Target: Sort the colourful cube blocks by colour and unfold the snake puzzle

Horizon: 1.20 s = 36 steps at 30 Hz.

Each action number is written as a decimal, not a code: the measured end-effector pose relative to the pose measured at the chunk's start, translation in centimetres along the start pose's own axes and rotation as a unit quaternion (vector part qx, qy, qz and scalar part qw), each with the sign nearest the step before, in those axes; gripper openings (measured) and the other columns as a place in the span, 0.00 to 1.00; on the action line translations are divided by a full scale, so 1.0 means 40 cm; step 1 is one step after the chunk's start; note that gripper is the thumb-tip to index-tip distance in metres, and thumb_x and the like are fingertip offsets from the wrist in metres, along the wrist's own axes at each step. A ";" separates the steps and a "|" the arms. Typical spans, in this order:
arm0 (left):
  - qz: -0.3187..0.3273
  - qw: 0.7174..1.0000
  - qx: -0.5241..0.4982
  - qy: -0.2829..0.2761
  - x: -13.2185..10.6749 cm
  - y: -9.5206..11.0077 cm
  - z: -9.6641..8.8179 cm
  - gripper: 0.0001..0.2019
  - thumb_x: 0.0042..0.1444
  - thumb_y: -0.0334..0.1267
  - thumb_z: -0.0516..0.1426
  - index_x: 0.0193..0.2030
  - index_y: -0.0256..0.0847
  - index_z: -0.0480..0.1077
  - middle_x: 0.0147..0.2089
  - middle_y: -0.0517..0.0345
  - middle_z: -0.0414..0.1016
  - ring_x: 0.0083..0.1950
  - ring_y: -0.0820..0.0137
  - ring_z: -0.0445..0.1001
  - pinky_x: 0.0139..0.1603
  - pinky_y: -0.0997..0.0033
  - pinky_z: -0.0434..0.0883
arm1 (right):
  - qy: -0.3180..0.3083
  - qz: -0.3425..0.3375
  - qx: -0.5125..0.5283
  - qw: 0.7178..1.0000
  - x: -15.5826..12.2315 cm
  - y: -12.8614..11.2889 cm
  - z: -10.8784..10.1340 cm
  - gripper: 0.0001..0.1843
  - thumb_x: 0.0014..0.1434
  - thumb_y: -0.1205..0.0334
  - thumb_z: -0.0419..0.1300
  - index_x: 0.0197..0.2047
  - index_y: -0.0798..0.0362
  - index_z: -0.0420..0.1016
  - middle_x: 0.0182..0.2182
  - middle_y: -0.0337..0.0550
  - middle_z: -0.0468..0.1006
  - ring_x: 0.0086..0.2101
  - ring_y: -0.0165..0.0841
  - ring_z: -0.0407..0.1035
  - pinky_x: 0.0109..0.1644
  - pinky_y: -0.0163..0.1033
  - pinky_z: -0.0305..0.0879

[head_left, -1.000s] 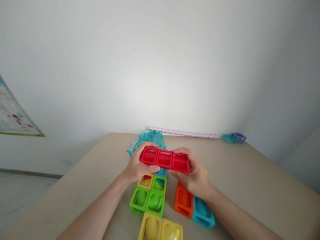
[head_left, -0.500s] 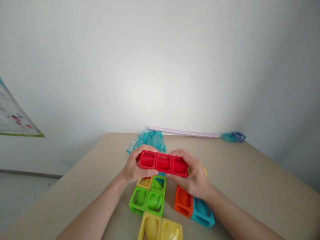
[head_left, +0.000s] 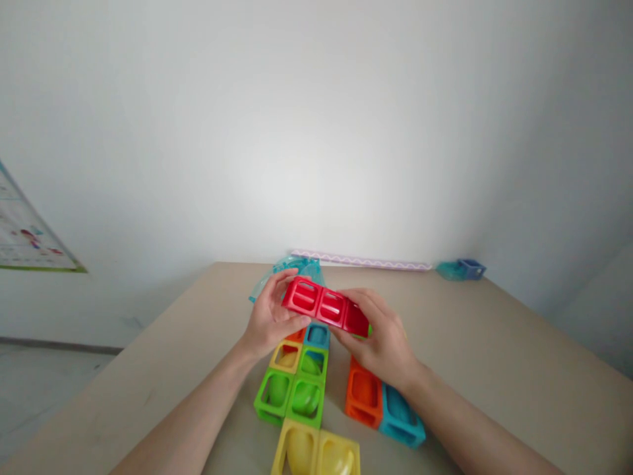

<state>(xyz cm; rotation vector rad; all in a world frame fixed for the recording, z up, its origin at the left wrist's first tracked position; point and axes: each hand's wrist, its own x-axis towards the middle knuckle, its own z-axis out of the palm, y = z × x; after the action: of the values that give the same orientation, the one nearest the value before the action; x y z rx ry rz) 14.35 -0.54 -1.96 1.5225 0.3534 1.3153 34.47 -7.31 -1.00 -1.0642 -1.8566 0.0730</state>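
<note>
A long red block of three hollow cells [head_left: 324, 305] is held in the air above the table, its left end raised. My left hand [head_left: 267, 323] grips its left end and my right hand [head_left: 383, 340] grips its right end, both closed on it. Under it on the table [head_left: 494, 369] lies a run of hollow blocks: a small blue one [head_left: 317, 335], a yellow one [head_left: 285, 357], green ones [head_left: 291, 392] and two larger yellow ones [head_left: 316, 455]. An orange block [head_left: 364, 394] and a light blue block [head_left: 401, 417] lie side by side beneath my right wrist.
A clear teal curved piece [head_left: 291, 269] sits behind my hands. A pale purple strip [head_left: 361, 262] lies along the table's back edge, with small blue and teal pieces [head_left: 462, 269] at the back right corner. A poster [head_left: 24, 231] hangs on the left wall.
The red block has risen and moved away from me, tilting so its left end is higher. The small blue block under it has come into view.
</note>
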 end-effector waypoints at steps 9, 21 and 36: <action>-0.031 0.997 0.005 -0.067 -0.009 -0.020 -0.015 0.20 0.54 0.35 0.61 0.54 0.42 0.65 0.55 0.45 0.67 0.42 0.66 0.74 0.43 0.62 0.72 | 0.227 0.198 0.168 0.939 0.039 0.211 -0.062 0.26 0.48 0.52 0.67 0.46 0.52 0.63 0.41 0.47 0.76 0.39 0.38 0.74 0.45 0.46 0.71; -0.021 0.989 0.118 -0.084 -0.011 -0.027 -0.027 0.12 0.57 0.39 0.58 0.46 0.37 0.71 0.43 0.50 0.70 0.38 0.68 0.69 0.39 0.68 0.68 | 0.215 0.360 -0.068 0.905 -0.022 0.424 -0.070 0.29 0.43 0.51 0.67 0.46 0.54 0.64 0.38 0.52 0.78 0.35 0.43 0.74 0.39 0.47 0.70; 0.037 0.981 0.176 -0.070 -0.016 -0.060 -0.046 0.08 0.57 0.38 0.57 0.38 0.37 0.74 0.39 0.51 0.70 0.34 0.69 0.68 0.34 0.69 0.65 | 0.109 0.209 -0.312 0.920 -0.079 0.461 -0.206 0.25 0.49 0.71 0.56 0.52 0.55 0.71 0.47 0.55 0.70 0.51 0.50 0.61 0.58 0.54 0.56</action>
<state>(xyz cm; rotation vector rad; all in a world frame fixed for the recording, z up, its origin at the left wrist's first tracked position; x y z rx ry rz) 13.50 0.87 -4.57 1.9293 0.4602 1.2400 52.93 -1.17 -7.33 -1.8210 -1.4436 -0.4011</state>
